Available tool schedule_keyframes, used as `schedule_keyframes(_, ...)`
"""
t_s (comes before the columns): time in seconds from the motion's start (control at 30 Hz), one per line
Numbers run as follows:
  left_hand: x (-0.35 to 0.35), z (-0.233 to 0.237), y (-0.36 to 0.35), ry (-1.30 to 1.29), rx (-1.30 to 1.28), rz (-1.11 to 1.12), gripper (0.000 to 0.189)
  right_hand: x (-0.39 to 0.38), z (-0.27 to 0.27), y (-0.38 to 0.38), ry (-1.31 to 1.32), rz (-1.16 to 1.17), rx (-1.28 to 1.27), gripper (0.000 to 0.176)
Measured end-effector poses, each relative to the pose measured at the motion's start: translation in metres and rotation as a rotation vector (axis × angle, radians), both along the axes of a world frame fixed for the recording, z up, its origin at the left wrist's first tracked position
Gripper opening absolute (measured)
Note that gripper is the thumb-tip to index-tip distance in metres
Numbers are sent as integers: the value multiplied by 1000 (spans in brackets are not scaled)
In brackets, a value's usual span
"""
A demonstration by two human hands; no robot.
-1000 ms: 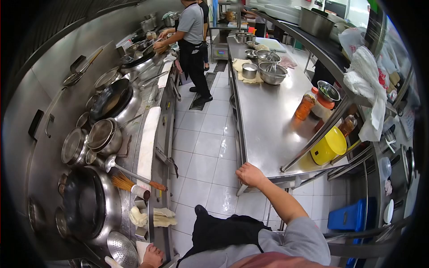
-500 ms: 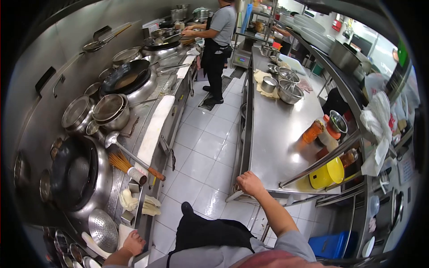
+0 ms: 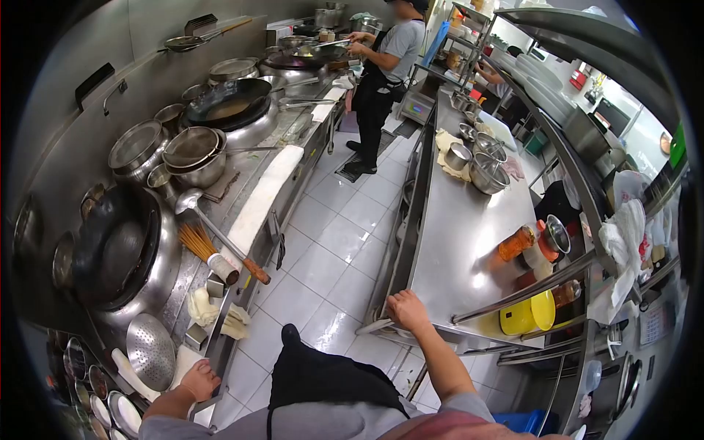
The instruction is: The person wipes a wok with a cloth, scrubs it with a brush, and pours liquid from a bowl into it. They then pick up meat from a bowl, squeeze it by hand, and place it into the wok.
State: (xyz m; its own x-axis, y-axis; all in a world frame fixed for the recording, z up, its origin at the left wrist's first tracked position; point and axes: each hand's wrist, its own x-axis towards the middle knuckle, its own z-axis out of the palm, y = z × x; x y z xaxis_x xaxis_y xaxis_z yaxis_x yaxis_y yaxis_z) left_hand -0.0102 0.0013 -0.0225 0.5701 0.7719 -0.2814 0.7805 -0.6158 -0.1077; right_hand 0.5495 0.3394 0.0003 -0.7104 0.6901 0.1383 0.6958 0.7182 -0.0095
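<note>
At the lower left, my left hand [image 3: 199, 380] rests with curled fingers on the white-covered front edge of the stove counter, beside a perforated skimmer [image 3: 150, 352]. My right hand [image 3: 408, 311] lies on the near left corner of the steel table [image 3: 455, 257], its fingers bent over the edge. What lies under either palm is hidden. Folded cloths [image 3: 236, 321] hang at the counter edge near my left hand. Above them are a ladle with a wooden handle [image 3: 257, 270] and a bamboo brush [image 3: 222, 269]. A large black wok [image 3: 117, 249] sits to the left.
A co-worker [image 3: 400, 55] stands at the far stove, holding a utensil over a wok. Tiled floor [image 3: 334, 257] runs between stove and table. The table bears metal bowls [image 3: 489, 173], a bottle of orange liquid [image 3: 518, 242] and a yellow container [image 3: 528, 313] at its right.
The view has tilted and shifted, so the scene sits differently in the frame. Both my hands stay at the same edges. The co-worker's arms have risen slightly, with a utensil now visible.
</note>
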Motion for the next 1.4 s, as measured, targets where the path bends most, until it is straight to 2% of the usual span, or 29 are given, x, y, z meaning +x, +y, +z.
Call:
schedule_keyframes(0.27,6,19,7,-58,-4,6,14,4,-14,4,-53,0,45,11)
schedule_keyframes(0.5,7,16,6,49,-34,-7,16,3,-8,1,-27,-7,52,12)
schedule_keyframes(0.67,6,13,5,115,-66,-19,30,3,-8,-2,-10,-33,42,11)
schedule_keyframes(0.77,-1,-3,2,-45,93,-55,11,5,-12,2,-12,-33,40,10)
schedule_keyframes(0.8,-5,-10,1,-29,118,-73,10,5,-15,1,-16,-31,29,9)
schedule_keyframes(0.97,-21,-32,0,17,164,-139,8,6,-14,-1,-6,-40,20,10)
schedule_keyframes(1.13,-24,-34,-2,123,102,-137,17,7,-9,-3,-7,-38,16,8)
schedule_keyframes(1.23,-36,-47,-5,69,127,-128,18,7,-11,-3,25,-38,29,7)
schedule_keyframes(1.33,-65,-74,-12,115,-9,-95,18,8,-17,0,-3,-43,45,12)
schedule_keyframes(1.4,-74,-84,-12,196,97,-160,17,7,-16,0,-18,-43,54,11)
